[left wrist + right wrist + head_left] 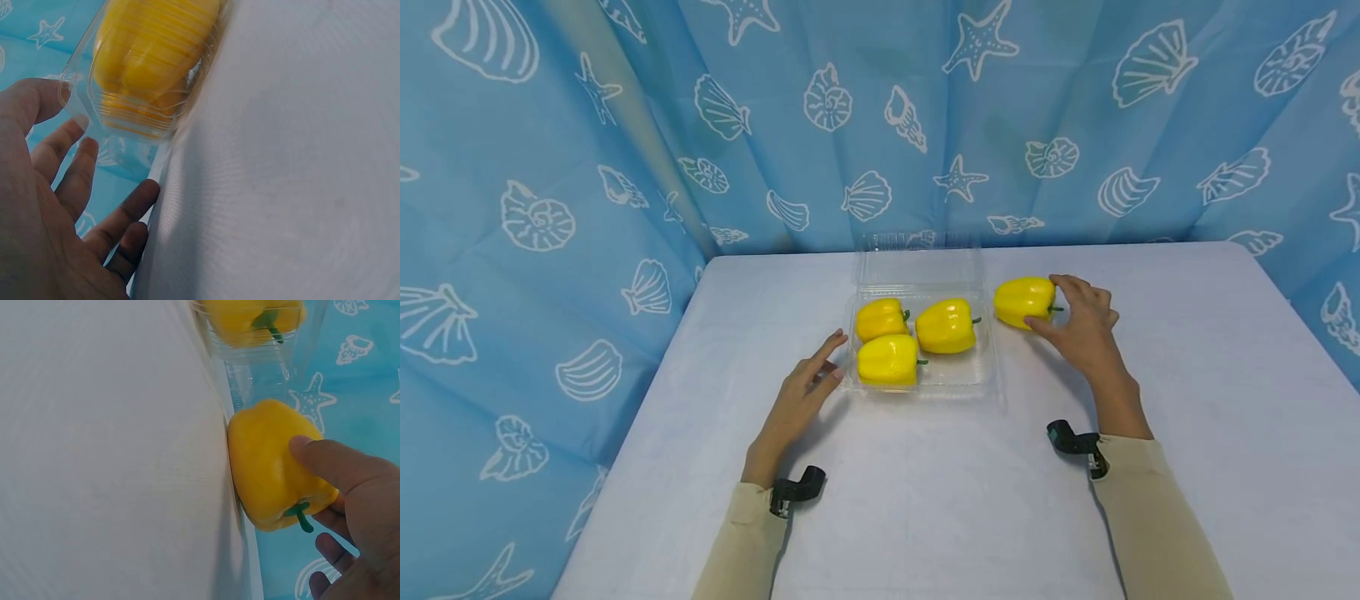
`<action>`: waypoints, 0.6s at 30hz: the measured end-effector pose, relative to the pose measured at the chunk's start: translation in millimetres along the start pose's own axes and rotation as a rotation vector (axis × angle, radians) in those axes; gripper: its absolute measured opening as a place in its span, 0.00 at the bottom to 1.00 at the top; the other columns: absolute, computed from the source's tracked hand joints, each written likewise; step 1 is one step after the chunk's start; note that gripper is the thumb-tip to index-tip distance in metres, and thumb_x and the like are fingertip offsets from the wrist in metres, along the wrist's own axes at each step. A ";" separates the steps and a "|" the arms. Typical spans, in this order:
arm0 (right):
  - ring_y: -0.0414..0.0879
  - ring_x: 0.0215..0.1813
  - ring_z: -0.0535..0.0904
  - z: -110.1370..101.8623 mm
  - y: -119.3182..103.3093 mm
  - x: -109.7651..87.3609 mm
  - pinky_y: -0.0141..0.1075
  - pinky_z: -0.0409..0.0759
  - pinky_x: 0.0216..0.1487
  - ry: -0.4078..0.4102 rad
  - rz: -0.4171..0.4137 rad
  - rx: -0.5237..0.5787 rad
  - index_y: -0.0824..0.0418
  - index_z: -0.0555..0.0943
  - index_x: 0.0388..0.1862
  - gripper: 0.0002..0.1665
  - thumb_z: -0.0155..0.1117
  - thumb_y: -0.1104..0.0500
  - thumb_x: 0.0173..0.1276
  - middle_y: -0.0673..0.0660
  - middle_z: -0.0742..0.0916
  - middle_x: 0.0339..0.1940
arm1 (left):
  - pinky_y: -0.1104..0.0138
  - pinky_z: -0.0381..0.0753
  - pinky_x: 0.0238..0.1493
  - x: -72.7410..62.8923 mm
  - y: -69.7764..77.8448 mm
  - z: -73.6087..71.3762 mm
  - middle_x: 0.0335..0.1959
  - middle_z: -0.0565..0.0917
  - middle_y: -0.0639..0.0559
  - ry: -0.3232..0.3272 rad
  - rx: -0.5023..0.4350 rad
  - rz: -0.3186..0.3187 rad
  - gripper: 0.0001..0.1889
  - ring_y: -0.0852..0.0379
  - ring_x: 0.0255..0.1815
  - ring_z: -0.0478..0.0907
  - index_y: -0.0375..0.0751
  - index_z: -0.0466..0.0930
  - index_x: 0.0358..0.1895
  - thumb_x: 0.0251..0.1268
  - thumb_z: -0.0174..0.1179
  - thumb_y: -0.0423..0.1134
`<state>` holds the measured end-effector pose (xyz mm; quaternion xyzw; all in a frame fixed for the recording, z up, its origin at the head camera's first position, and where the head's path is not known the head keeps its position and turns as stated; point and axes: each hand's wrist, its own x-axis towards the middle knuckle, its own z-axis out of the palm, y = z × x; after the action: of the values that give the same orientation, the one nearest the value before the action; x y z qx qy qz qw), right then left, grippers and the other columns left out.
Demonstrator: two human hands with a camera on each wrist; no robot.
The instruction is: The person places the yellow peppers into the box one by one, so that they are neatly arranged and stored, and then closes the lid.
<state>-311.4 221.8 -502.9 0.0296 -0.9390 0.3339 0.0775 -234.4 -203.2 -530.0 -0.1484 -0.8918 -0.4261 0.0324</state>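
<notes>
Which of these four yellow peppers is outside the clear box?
The rightmost pepper, the one the right hand grips. It is to the right of the open box, while the other three peppers sit inside.

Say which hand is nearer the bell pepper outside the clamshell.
Right: the right hand pinches the yellow bell pepper; the left hand is at the left edge of the clear clamshell.

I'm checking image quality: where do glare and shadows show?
Head: highlights on the held pepper, soft shadow beside the left hand; left wrist: glints on the clear container, shadow on the white cloth; right wrist: shadow on the cloth too.
</notes>
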 end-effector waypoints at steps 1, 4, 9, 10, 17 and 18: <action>0.67 0.71 0.52 -0.6 -0.5 -0.3 0.64 0.51 0.59 0.003 0.000 0.001 0.61 0.62 0.77 0.46 0.72 0.49 0.66 0.66 0.63 0.76 | 0.53 0.73 0.55 0.0 0.2 0.0 0.75 0.63 0.70 0.000 -0.001 0.000 0.27 0.55 0.55 0.74 0.61 0.61 0.78 0.79 0.48 0.54; 0.67 0.71 0.53 -1.9 -1.4 -1.2 0.64 0.51 0.59 0.020 -0.007 0.003 0.62 0.64 0.75 0.45 0.73 0.50 0.65 0.67 0.65 0.75 | 0.53 0.74 0.55 -0.1 0.8 -0.2 0.75 0.63 0.70 -0.001 -0.002 -0.004 0.27 0.55 0.56 0.74 0.63 0.60 0.78 0.79 0.48 0.54; 0.66 0.71 0.54 -3.1 -2.7 -2.1 0.64 0.51 0.59 0.036 -0.006 0.005 0.62 0.66 0.75 0.45 0.73 0.48 0.64 0.67 0.67 0.74 | 0.53 0.73 0.55 -0.2 2.8 -1.0 0.76 0.62 0.70 -0.001 0.001 -0.010 0.27 0.55 0.56 0.73 0.66 0.60 0.78 0.79 0.48 0.53; 0.66 0.71 0.53 -3.7 -2.9 -2.6 0.64 0.51 0.59 0.036 0.000 0.006 0.62 0.65 0.75 0.46 0.73 0.48 0.64 0.66 0.67 0.75 | 0.53 0.73 0.55 -0.2 3.1 -0.9 0.76 0.62 0.70 -0.002 0.002 -0.012 0.27 0.55 0.56 0.73 0.65 0.60 0.78 0.79 0.48 0.53; 0.66 0.70 0.54 -9.6 -3.6 -4.8 0.63 0.52 0.58 0.056 0.003 0.018 0.63 0.66 0.74 0.46 0.73 0.46 0.64 0.66 0.67 0.74 | 0.53 0.73 0.54 0.2 3.4 -0.5 0.76 0.62 0.69 -0.004 0.007 -0.016 0.27 0.54 0.56 0.73 0.63 0.60 0.78 0.79 0.48 0.52; 0.66 0.70 0.54 -10.2 -3.8 -4.9 0.63 0.52 0.58 0.058 0.003 0.021 0.63 0.66 0.74 0.46 0.73 0.46 0.64 0.66 0.68 0.74 | 0.53 0.73 0.54 0.3 3.0 -0.6 0.76 0.62 0.69 -0.003 0.007 -0.013 0.27 0.54 0.56 0.73 0.63 0.60 0.78 0.79 0.48 0.53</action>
<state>-304.8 225.4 -493.5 0.0191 -0.9329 0.3444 0.1040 -233.8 -201.8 -527.3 -0.1430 -0.8942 -0.4232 0.0285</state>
